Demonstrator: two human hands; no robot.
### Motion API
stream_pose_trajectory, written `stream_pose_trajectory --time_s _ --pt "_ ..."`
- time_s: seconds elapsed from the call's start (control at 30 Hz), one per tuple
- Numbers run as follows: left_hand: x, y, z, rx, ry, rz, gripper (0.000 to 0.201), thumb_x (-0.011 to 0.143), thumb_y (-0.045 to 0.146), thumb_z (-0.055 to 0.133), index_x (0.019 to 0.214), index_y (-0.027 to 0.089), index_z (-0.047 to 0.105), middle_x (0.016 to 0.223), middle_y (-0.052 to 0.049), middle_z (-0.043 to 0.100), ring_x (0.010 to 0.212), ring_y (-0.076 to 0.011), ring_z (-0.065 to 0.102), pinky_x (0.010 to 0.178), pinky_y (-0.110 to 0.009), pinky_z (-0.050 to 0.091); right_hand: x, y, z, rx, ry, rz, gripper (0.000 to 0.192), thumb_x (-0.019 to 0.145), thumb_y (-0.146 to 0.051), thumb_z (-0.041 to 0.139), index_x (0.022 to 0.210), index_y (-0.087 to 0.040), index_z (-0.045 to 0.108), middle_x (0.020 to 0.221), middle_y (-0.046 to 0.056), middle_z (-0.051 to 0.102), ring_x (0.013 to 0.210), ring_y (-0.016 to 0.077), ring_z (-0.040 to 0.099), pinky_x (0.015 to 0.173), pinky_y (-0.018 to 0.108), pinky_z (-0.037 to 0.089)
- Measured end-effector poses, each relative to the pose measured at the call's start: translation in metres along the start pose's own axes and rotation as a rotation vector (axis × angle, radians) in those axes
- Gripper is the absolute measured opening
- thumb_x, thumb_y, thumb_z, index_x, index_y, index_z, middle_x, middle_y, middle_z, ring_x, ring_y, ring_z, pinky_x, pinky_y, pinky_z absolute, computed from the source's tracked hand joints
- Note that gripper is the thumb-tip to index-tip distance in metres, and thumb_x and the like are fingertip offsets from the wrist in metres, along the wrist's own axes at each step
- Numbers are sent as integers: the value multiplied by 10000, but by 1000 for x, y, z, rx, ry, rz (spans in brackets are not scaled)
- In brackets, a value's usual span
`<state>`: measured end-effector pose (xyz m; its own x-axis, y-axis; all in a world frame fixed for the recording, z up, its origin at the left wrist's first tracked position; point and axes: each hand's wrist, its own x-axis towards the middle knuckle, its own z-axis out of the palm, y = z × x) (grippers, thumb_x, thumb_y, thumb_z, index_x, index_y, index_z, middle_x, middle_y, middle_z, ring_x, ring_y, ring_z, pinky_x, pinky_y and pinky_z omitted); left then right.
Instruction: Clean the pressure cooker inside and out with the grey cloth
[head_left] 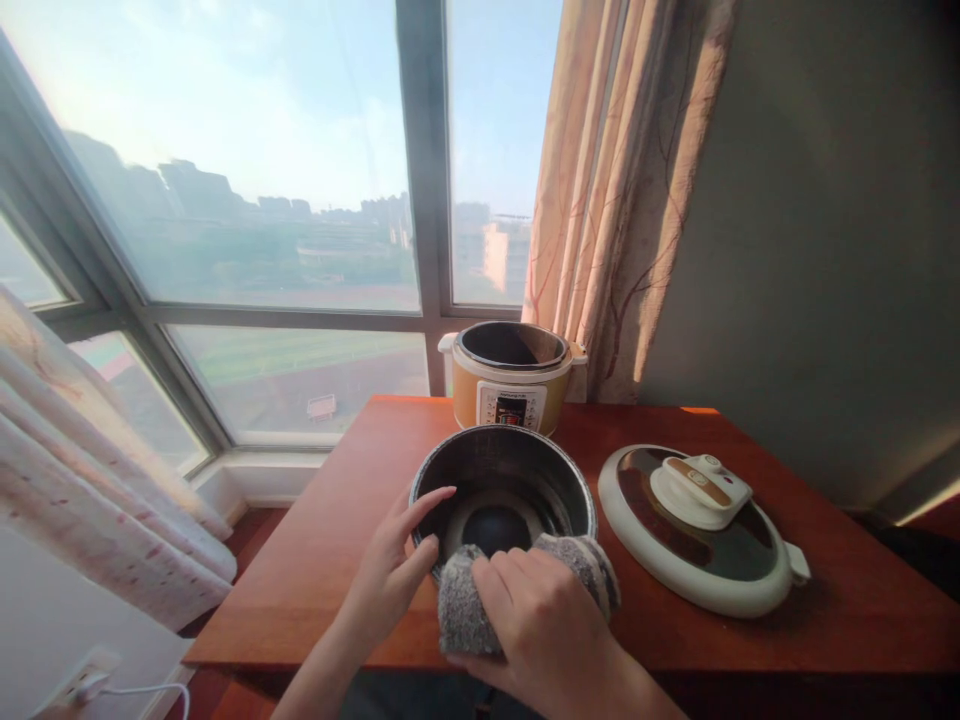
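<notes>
A dark inner pot (562, 465) stands in the middle near the table's front edge, its open top tilted toward me. My left hand (394, 560) holds it by the left rim, with a finger and the thumb reaching over the edge. My right hand (536, 610) is closed round a grey striped cloth (466, 605). The cloth lies against the near rim and covers part of it. Behind the pot stands the pressure cooker body (466, 395), gold and white, with a control panel and its top uncovered. The cooker's lid (622, 510) rests on the table to the right.
Everything stands on a reddish-brown wooden table (300, 580). Large windows (285, 150) lie beyond it, with curtains (600, 180) on both sides. A wall socket (75, 690) with a white cable is at the lower left.
</notes>
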<state>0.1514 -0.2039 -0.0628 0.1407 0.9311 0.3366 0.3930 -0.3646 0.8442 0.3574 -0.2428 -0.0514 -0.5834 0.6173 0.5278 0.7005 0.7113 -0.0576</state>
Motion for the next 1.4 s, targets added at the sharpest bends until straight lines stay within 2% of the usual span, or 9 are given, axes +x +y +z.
stream_pose_trajectory --time_s 0.27,0.47,0.6,0.67,0.77,0.87,0.97,1.23,1.4 --pt "34 -7 -23 -61 -257 -12 453 805 277 528 1225 213 684 1307 -79 643 1244 -311 535 1094 -431 372 -14 35 -15 95 -133 -106 524 829 -661 613 1067 -195 580 878 19 653 777 201 580 679 348 320" --pt "56 -3 -31 -167 -347 -146 474 712 227 521 1138 220 730 1201 -63 700 1095 -311 618 894 -390 511 -20 57 -29 170 -203 -120 572 751 -710 669 1020 -208 612 883 14 677 795 199 606 704 330 358" --pt "63 -9 -34 -204 -384 -171 478 714 235 538 1152 223 729 1205 -56 705 1078 -311 627 880 -396 520 -23 62 -33 197 -195 -107 585 719 -715 698 998 -206 626 877 23 679 812 199 602 721 318 364" --pt "62 -14 -32 -242 -356 -169 467 742 247 551 1177 220 719 1226 -63 699 1108 -318 620 914 -414 512 -24 61 -31 183 -184 -96 575 723 -707 700 990 -203 630 874 30 675 812 200 597 722 318 363" --pt "55 -21 -25 -314 -245 -156 437 807 293 574 1221 221 693 1303 -74 663 1216 -318 578 1012 -434 465 -25 58 -27 169 -144 -75 555 725 -696 699 973 -205 630 873 32 671 797 205 590 722 325 359" --pt "44 -22 -15 -295 -49 -133 417 857 396 595 1216 205 687 1378 -91 610 1330 -306 495 1119 -440 373 -27 55 -21 155 -89 -56 518 717 -664 715 947 -208 628 857 28 667 781 210 585 716 336 350" --pt "29 -16 -7 -219 131 -122 473 898 490 553 1233 175 664 1367 -116 614 1338 -295 489 1154 -450 330 -27 52 -18 129 -52 -54 468 726 -627 713 914 -207 624 816 22 656 760 208 577 697 338 334" --pt "-27 5 31 -68 280 -135 456 900 468 561 1276 213 600 1356 -100 597 1312 -302 500 1140 -462 348 -16 34 -9 84 -4 6 390 734 -570 722 828 -223 571 761 -1 624 707 191 542 650 339 284" --pt "-33 10 49 -42 366 -172 482 849 419 620 1278 205 568 1313 -99 606 1269 -313 526 1111 -473 382 -11 14 -2 43 26 62 389 723 -549 744 826 -229 547 780 -2 623 692 193 516 643 342 263"
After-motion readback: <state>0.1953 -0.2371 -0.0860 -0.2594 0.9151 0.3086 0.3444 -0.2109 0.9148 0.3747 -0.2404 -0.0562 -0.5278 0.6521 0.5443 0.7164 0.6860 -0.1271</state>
